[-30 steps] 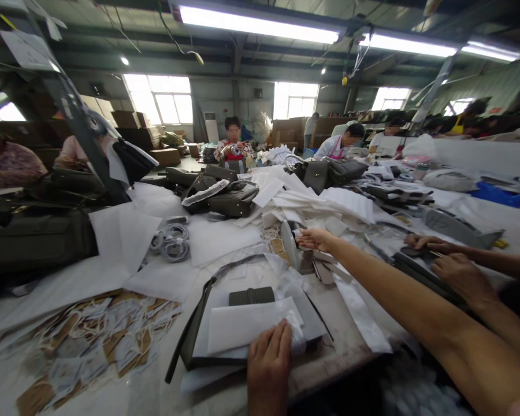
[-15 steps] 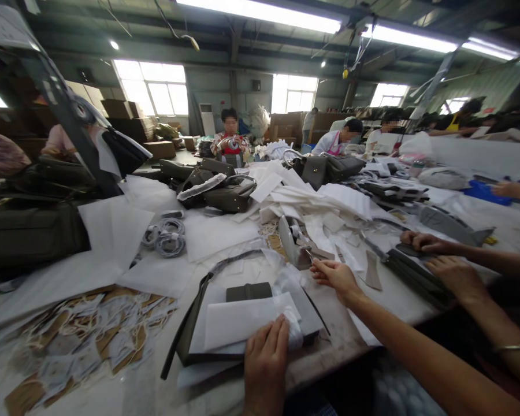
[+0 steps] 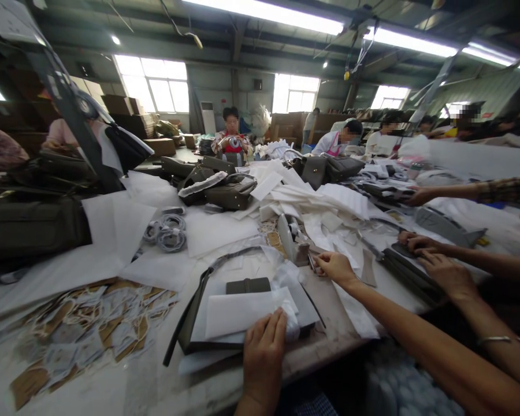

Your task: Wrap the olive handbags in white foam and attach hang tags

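My left hand lies flat, fingers stretched, on a white paper sheet covering a dark green bag at the table's near edge. Crinkled clear plastic sits beside my fingertips. The bag's long strap runs off to the left. My right hand is stretched out past the bag, just right of a grey tape dispenser. Its fingers are pinched on a small thin piece that I cannot make out.
A co-worker's two hands rest on dark straps at my right. Cardboard tags lie scattered at the near left. Coiled grey cords, a heap of white sheets and dark bags fill the middle. Several people sit at the far end.
My right hand drew back from the tape dispenser toward me, then shifted slightly left beside it. My left hand stayed on the paper. Another person's arm came in at the far right.
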`<state>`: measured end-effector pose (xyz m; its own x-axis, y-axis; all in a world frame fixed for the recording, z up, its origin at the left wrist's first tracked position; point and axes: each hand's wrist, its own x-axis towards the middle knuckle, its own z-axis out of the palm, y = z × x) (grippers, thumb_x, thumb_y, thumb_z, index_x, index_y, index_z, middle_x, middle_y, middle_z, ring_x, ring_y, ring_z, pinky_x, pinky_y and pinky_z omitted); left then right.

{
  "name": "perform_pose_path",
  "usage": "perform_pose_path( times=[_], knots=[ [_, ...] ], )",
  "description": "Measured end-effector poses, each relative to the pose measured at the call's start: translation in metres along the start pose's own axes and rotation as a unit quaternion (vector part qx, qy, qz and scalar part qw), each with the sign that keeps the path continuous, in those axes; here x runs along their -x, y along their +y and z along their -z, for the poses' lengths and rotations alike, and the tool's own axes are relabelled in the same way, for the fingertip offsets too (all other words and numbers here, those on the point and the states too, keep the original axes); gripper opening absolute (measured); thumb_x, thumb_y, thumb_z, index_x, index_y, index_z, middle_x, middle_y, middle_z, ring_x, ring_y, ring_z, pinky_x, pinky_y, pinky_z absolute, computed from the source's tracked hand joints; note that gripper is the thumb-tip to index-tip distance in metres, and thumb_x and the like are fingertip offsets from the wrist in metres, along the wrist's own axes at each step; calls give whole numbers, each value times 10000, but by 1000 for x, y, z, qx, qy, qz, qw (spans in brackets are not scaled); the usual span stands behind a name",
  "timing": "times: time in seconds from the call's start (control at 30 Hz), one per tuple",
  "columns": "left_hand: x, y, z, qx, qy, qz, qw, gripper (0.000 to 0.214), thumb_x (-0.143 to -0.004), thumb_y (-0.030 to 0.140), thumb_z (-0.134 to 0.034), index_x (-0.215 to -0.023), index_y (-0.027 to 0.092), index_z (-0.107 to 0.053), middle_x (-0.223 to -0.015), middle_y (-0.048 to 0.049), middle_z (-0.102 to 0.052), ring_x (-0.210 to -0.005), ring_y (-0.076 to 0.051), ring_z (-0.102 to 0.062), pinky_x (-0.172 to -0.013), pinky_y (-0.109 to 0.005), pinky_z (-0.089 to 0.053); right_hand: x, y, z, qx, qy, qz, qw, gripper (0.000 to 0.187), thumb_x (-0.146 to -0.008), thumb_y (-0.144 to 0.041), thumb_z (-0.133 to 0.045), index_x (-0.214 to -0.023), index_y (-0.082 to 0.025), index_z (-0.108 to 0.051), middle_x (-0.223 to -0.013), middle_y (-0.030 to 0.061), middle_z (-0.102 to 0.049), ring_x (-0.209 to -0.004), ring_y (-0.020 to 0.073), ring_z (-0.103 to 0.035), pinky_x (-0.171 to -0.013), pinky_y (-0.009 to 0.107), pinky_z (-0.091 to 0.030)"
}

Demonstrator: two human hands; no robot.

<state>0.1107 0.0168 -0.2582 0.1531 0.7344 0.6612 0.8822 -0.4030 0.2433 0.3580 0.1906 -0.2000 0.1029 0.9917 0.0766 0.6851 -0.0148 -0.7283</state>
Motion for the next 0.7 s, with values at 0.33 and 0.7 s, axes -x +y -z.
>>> perform_pose_path(
  times=[0.33,0.7],
  knots=[
    [1,1,3,2,-19,4,1000,464,-856,93,-684,-1287,251,-612,-1275,22,-689,-1052,-197,-620,-875,-359,-471,39,-12,48,192,-17,198,961,181,-891,-364,-618,-920,-248,-754,-970,79,-761,-848,234,-670,-730,294,-437],
    [-1,4,9,-4,-53,19,998,416,-883,219,-706,-1284,261,-606,-1301,15,-675,-1081,-203,-609,-899,-361,-475,68,-107,37,245,-303,501,773,296,-940,-410,-575,-741,-208,-662,-668,0,-651,-574,116,-551,-545,263,-291]
  ],
)
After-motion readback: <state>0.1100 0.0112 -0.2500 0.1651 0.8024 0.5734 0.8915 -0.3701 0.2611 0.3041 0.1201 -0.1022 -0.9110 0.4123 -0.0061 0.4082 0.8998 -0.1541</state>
